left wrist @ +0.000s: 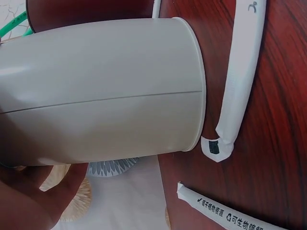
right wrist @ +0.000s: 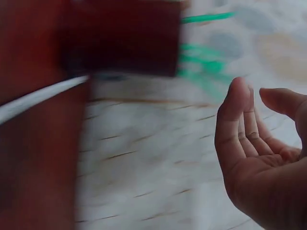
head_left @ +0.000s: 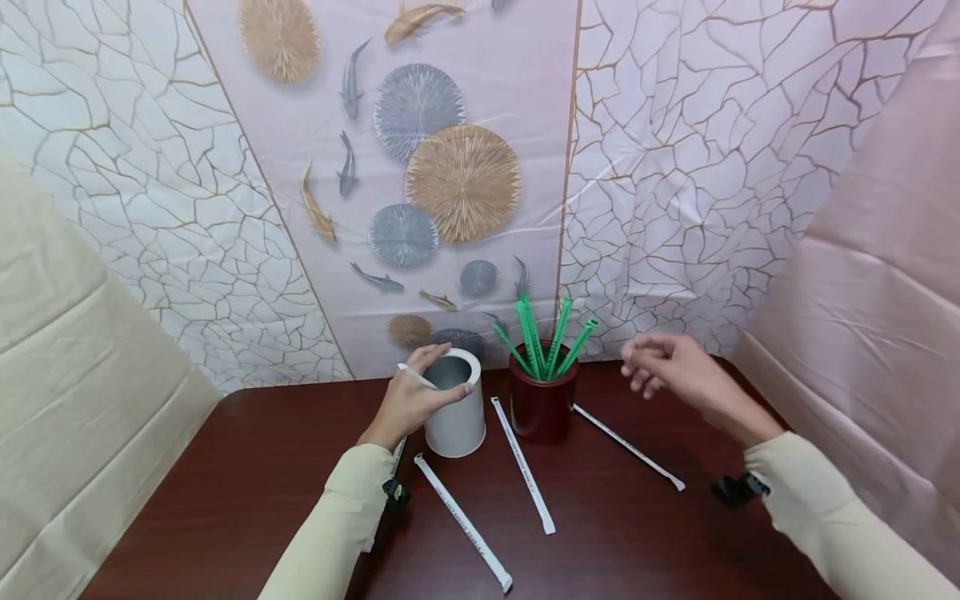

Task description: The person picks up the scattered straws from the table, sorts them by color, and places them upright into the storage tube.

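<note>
My left hand (head_left: 411,402) grips a pale grey-white can (head_left: 459,421) near its open top, thumb on the near rim and fingers round the far left side. One white paper-wrapped straw (head_left: 417,377) crosses over this hand towards the can's mouth; its other end is hidden. To the right of the can stands a dark red cup (head_left: 542,412) holding several green-wrapped straws (head_left: 553,346). My right hand (head_left: 671,368) is in the air to the right of that cup, fingers loosely bent, holding nothing.
White wrapped straws lie on the dark red table (head_left: 247,492): one (head_left: 465,525) before the can, one (head_left: 523,467) between can and cup, one (head_left: 630,447) right of the cup. Another (head_left: 397,454) is partly hidden by the left arm. A patterned cloth (head_left: 465,183) hangs behind.
</note>
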`<state>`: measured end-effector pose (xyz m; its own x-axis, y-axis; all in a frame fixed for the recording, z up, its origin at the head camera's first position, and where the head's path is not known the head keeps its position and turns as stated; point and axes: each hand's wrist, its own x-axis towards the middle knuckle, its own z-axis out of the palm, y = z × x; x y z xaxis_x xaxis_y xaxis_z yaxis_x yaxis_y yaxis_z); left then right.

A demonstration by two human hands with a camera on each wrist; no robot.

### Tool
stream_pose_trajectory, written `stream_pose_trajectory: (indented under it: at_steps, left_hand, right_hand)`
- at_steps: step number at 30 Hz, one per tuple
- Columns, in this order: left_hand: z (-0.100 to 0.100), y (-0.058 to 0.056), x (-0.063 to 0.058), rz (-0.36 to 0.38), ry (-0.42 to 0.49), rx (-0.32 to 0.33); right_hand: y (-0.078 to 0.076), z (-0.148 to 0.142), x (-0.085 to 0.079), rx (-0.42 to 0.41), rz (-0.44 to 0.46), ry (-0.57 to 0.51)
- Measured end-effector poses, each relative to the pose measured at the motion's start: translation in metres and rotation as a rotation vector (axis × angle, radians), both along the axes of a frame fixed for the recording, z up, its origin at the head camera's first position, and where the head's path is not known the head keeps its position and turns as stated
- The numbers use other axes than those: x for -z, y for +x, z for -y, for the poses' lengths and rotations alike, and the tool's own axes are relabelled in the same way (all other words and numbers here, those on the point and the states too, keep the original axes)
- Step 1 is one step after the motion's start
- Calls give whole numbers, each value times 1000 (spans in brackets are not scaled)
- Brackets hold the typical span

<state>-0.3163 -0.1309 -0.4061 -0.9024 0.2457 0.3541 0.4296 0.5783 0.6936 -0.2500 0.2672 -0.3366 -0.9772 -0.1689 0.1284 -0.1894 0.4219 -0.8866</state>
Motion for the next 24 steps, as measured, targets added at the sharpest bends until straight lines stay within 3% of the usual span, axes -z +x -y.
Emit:
stream_pose_trajectory:
  at_steps: [4, 9, 16, 20, 24]
  left_hand:
    - [-1, 0, 3, -7, 0, 0]
    - [-5, -1, 3, -21, 10, 4]
    - [-6, -2, 1, -10, 3, -1]
    - [-3, -1, 1, -10, 1, -12]
    - [-1, 0, 3, -2, 3, -14]
  right_hand:
    - [-9, -14, 53, 30, 58, 18]
    - [-19, -17, 91, 34, 103, 253]
    - [-25, 0, 100, 50, 92, 588]
    - [-26, 11, 100, 40, 98, 624]
    - [-26, 15, 103, 24, 109, 589]
